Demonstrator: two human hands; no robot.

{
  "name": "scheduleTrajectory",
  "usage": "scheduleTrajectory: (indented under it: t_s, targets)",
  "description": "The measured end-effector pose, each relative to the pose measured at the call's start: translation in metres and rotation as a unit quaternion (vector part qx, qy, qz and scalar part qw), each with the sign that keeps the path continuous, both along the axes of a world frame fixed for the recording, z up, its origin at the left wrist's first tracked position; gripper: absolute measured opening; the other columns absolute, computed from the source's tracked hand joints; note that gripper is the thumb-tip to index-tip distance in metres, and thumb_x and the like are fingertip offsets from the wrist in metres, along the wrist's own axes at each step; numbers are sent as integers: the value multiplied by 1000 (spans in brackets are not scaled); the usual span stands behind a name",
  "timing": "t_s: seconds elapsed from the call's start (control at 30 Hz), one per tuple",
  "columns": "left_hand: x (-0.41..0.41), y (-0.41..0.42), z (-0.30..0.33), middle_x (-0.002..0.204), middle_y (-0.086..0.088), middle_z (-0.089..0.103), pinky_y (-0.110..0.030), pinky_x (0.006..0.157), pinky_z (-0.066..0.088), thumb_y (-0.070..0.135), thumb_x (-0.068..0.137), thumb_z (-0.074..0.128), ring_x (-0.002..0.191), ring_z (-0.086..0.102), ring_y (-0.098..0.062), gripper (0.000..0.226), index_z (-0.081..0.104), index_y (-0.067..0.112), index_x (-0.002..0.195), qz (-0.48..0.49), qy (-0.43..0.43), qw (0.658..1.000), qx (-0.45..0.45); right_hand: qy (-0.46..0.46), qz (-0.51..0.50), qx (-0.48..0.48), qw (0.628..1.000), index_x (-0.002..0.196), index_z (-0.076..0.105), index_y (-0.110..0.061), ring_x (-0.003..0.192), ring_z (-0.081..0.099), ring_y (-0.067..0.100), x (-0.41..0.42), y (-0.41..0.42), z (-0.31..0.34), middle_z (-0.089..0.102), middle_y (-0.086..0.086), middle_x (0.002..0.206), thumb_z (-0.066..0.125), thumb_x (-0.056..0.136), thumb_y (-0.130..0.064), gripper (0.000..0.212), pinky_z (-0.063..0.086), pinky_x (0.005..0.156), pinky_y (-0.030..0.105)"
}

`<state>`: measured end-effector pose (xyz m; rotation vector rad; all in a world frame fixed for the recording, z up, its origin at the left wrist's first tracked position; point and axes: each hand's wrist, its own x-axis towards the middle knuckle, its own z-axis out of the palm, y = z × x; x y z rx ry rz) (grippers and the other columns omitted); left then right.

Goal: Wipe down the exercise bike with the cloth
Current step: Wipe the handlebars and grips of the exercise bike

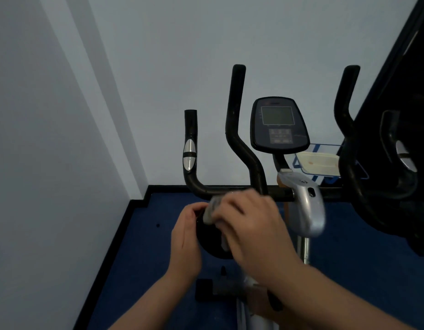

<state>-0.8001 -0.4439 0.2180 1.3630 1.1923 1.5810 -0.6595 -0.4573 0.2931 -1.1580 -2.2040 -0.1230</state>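
Note:
The exercise bike (306, 206) stands in front of me, with black handlebars (237, 129) rising left and right and a dark console (278, 125) between them. My right hand (249, 222) is closed on a small grey cloth (212, 209), pressed just below the horizontal handlebar tube. My left hand (187, 236) grips the edge of a round black part (211, 244) beneath the cloth. The cloth is mostly hidden by my right hand's fingers and blurred.
A pale wall corner (134, 182) lies to the left, with blue floor (144, 246) edged by a black skirting. A clear tray (318, 163) sits behind the console. A dark panel (396, 115) stands at the right.

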Motion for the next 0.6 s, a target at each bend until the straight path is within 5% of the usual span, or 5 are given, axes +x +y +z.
scheduleTrajectory:
  t_s: [0.13, 0.3, 0.43, 0.6]
  targets:
    - [3, -1, 0, 105, -5, 66, -31, 87, 50, 43, 94, 36, 100, 63, -21, 44, 63, 10, 109, 12, 5, 1000, 10, -4, -84, -35, 996, 97, 69, -20, 96, 55, 20, -7, 10, 2, 62, -3, 103, 70, 84, -19, 13, 38, 80, 31]
    - [0, -3, 2, 103, 9, 64, -16, 80, 47, 41, 90, 46, 99, 62, -13, 30, 61, 24, 109, 3, 70, 997, 24, -71, -36, -33, 996, 91, 63, -26, 99, 49, 14, 14, -22, -18, 59, -9, 105, 79, 66, -12, 32, 35, 80, 26]
    - [0, -4, 3, 104, 11, 63, -12, 79, 45, 39, 93, 42, 99, 61, -10, 29, 60, 25, 112, 12, 89, 995, 32, 84, -51, -43, 994, 92, 65, -23, 97, 44, 11, 7, 2, 4, 56, -7, 101, 70, 82, -12, 15, 38, 78, 28]
    - [4, -3, 1, 104, 9, 62, -14, 80, 45, 38, 95, 38, 98, 61, -13, 31, 59, 22, 112, 15, 87, 995, 37, 63, -99, -99, 988, 99, 68, -22, 104, 44, 15, 6, 0, -9, 57, -3, 114, 68, 87, -13, 15, 37, 84, 24]
